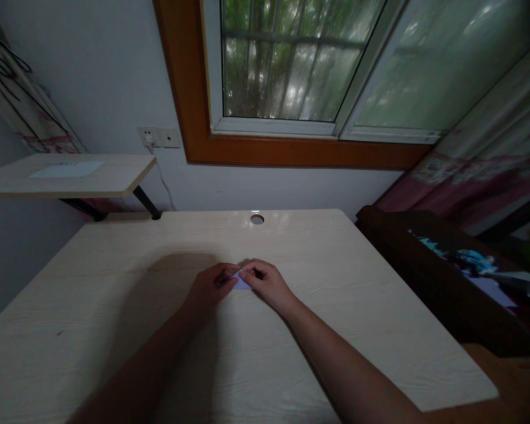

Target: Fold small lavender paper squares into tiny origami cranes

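A small piece of pale purple paper is held between my two hands, low over the middle of the desk. My left hand pinches its left side, thumb and fingers closed together. On the other side my right hand grips the upper right part with thumb and forefinger. Fingers cover much of the paper, so its full shape and any folds cannot be made out. Both forearms reach in from the near edge across the pale wood-grain desk.
A raised shelf with a white sheet on it stands at the back left on black legs. A round cable hole lies near the desk's back edge. Dark furniture with assorted items stands at the right.
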Action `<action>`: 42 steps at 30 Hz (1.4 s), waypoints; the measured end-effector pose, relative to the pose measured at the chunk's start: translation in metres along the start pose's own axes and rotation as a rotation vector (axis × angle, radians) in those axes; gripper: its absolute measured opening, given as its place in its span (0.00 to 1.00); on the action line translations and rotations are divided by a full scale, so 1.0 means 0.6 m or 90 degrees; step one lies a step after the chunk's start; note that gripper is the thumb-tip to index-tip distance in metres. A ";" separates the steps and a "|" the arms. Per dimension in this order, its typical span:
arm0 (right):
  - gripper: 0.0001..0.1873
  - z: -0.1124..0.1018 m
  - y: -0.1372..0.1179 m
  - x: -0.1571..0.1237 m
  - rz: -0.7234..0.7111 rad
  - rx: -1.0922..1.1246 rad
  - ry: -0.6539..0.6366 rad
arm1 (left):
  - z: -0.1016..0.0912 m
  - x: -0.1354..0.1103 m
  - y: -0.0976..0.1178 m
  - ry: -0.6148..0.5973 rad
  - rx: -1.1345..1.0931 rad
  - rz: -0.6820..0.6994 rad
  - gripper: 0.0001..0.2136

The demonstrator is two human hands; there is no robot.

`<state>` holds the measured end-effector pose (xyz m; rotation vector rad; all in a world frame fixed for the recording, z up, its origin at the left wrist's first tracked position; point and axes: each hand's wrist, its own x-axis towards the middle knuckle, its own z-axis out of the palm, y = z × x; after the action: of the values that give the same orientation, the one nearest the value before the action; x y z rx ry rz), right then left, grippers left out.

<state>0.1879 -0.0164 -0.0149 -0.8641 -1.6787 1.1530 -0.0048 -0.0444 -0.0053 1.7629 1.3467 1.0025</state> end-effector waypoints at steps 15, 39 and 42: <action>0.15 -0.002 0.002 0.002 0.069 0.084 0.010 | -0.002 0.000 0.004 -0.018 0.066 0.108 0.14; 0.17 -0.007 0.010 0.003 0.139 0.183 0.017 | -0.004 -0.002 0.005 -0.051 0.081 0.113 0.18; 0.17 -0.008 0.009 0.003 0.139 0.184 0.015 | -0.004 -0.002 0.007 -0.053 0.083 0.111 0.18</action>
<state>0.1921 -0.0117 -0.0188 -0.8865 -1.3782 1.4864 -0.0056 -0.0464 -0.0008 2.0257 1.2470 0.9405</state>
